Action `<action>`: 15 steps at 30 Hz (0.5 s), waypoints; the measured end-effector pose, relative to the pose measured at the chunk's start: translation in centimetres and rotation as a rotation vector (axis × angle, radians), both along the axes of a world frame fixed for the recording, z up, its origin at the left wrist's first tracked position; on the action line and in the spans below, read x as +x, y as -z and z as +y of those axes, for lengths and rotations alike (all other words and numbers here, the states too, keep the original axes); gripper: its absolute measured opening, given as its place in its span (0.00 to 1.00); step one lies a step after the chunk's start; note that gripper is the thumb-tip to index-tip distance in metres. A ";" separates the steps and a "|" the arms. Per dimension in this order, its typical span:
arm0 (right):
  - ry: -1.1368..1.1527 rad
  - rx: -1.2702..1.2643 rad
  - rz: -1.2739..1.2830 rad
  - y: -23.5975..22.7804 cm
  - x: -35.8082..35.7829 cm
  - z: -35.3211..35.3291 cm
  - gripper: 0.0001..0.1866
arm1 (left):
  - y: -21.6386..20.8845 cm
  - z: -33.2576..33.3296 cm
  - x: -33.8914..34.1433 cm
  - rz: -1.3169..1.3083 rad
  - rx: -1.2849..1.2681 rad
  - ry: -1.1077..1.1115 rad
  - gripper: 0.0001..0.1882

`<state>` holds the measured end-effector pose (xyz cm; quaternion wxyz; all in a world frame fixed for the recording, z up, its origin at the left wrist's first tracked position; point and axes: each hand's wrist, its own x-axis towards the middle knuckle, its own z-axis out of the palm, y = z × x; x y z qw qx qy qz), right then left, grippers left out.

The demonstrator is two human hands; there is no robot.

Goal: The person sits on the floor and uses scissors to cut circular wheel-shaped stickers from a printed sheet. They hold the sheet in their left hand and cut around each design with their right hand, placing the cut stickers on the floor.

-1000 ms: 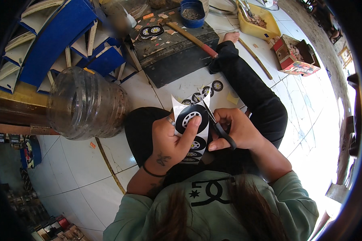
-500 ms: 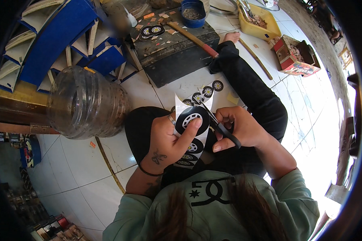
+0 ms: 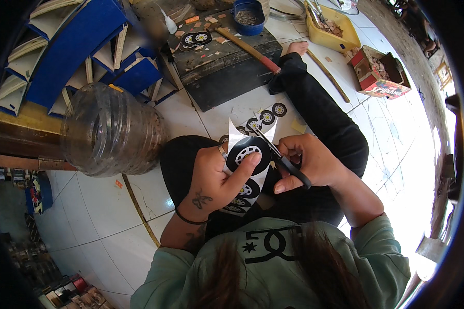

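My left hand (image 3: 216,172) pinches a white sheet printed with black wheel pictures (image 3: 249,154), its thumb lying on the largest wheel. Smaller printed wheels show lower on the same sheet. In my right hand (image 3: 309,162) is a pair of black-handled scissors (image 3: 292,171), gripped through the handle loops. The scissor blades point up and left, at the right edge of the large wheel. Several cut-out wheel discs (image 3: 266,117) lie on the white floor just beyond the sheet, partly hidden by it.
A dark wooden block (image 3: 227,77) ahead carries a hammer (image 3: 247,50), a blue tub (image 3: 248,18), wheel discs and scraps. A clear plastic jar (image 3: 113,131) lies at left by blue boxes (image 3: 77,46). Far right are a yellow bin (image 3: 332,31) and a red carton (image 3: 379,72).
The sheet and scissors have shifted very slightly to the right, and the blades sit a little differently along the large wheel's edge. Both hands keep their hold.
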<state>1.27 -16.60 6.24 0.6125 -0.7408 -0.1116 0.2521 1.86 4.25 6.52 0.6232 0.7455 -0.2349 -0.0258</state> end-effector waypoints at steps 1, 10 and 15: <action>0.000 -0.001 -0.006 0.0 0.0 -0.1 0.25 | 0.0 0.1 0.0 0.001 0.003 0.003 0.06; -0.016 -0.012 -0.015 0.0 0.2 -0.1 0.26 | 0.1 0.6 0.1 0.028 0.029 0.035 0.07; -0.043 -0.117 -0.036 -0.4 0.4 -0.5 0.27 | 0.1 0.9 0.1 0.066 0.019 0.051 0.07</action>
